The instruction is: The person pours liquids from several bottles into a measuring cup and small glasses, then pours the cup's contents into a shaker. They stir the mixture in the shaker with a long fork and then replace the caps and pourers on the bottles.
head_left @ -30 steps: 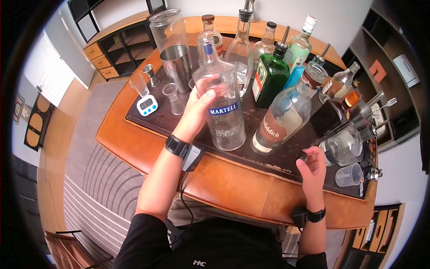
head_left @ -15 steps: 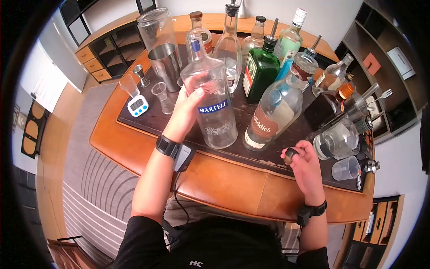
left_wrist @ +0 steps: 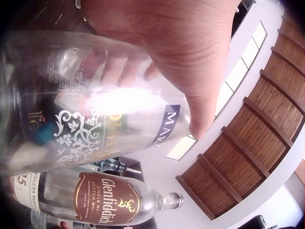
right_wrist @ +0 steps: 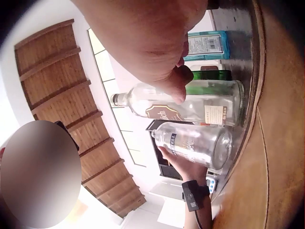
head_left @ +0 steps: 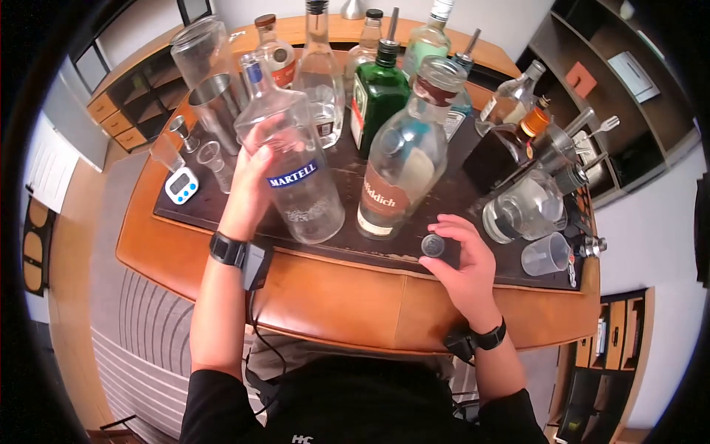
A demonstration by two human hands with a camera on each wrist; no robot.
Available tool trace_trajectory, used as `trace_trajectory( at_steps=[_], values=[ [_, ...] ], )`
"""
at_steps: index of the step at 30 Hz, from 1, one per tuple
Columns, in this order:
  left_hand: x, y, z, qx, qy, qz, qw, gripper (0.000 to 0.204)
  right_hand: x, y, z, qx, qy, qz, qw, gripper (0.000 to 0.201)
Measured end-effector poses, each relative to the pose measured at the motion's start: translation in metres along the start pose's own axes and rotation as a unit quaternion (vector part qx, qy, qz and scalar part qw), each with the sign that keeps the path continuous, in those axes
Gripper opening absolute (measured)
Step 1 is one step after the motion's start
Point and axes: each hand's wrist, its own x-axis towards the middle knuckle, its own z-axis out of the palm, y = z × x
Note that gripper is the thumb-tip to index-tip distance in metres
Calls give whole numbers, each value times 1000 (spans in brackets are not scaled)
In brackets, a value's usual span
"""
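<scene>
My left hand (head_left: pixel 251 181) grips a clear, empty-looking Martell bottle (head_left: pixel 303 203) round its body, thumb across the front above the blue label. The bottle stands near the front of the dark mat, tilted in the head view. Between thumb and fingers, my right hand (head_left: pixel 471 266) pinches a dark round bottle cap (head_left: pixel 433 246), its flat face towards the head camera. In the right wrist view the cap (right_wrist: pixel 182 75) shows at the fingertips. Between the hands stands a clear Glenfiddich bottle (head_left: pixel 384 192) with a brown label; nothing touches it.
Behind stand several bottles, among them a green one (head_left: pixel 376 103) with a pourer. A metal shaker (head_left: pixel 217 103), a jigger (head_left: pixel 183 133) and a white timer (head_left: pixel 181 185) are at the left. On the right are a dark bottle with an orange cap (head_left: pixel 534 122) and a plastic cup (head_left: pixel 546 254).
The head view has swung right, so the table slides left in it. My right hand has turned the cap so its flat face shows. The left hand keeps its grip on the Martell bottle.
</scene>
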Motion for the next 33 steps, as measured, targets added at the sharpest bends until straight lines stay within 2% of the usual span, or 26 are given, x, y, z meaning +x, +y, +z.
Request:
trace_trajectory(
  at_steps=[9,11,13,15,17,21,27,33],
  values=[
    [-5,4,3,16,9,-8,1000,95,3,-6,0,-36,-15,-28,999,40],
    [-4,1,0,18,12,1,1000,101,3,-5,0,-87,-17,2,996,40],
    [-8,-3,0,18,32,4,999,105,1,-2,2,-62,-3,49,997,39],
    [-11,6,11,15,46,4,999,113,3,0,-1,-85,-19,28,996,39],
    [-14,9,12,72,41,20,996,115,4,-3,-1,-88,-19,29,996,38],
    [-15,2,14,33,32,43,998,120,5,-1,0,-89,-17,38,995,38],
    [-16,5,13,-5,26,-12,1000,128,8,0,1,-98,-16,34,994,39],
    [-23,-2,7,21,45,-41,998,135,11,8,1,-93,-21,64,993,39]
  ],
)
